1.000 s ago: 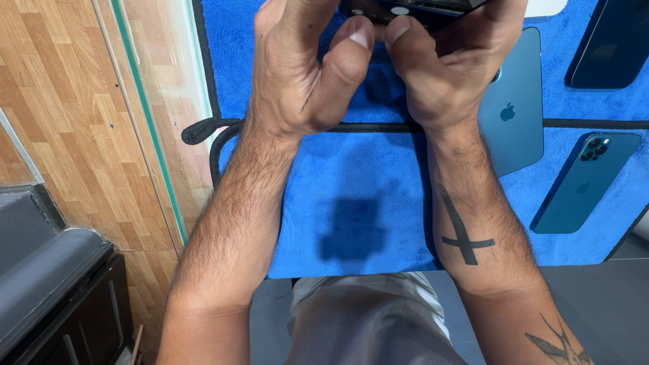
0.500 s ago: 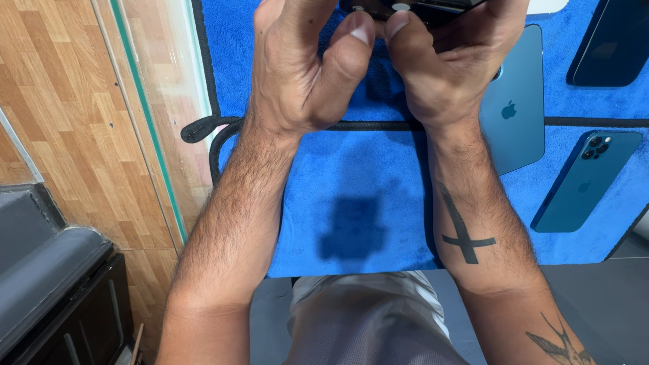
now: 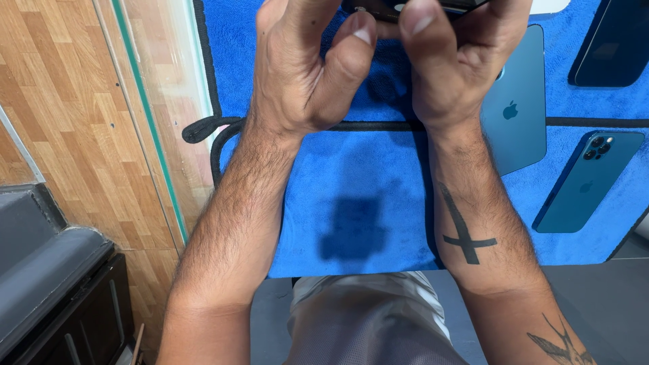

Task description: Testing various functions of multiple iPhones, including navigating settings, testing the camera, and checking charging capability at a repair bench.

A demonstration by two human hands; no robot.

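Both of my hands are raised near the top edge of the head view, gripping a dark phone (image 3: 405, 7) that is mostly cut off by the frame. My left hand (image 3: 307, 67) curls around its left side with the thumb pressed up toward it. My right hand (image 3: 460, 64) holds the right side, its thumb tip on the phone's lower edge. Beneath them lies a blue cloth mat (image 3: 358, 189) with black trim.
Three blue phones lie back-up on the mat: one (image 3: 517, 108) right behind my right hand, one (image 3: 588, 179) lower right, a darker one (image 3: 612, 44) top right. A black cord (image 3: 209, 132) loops off the mat's left edge. Wooden floor and a glass edge are left.
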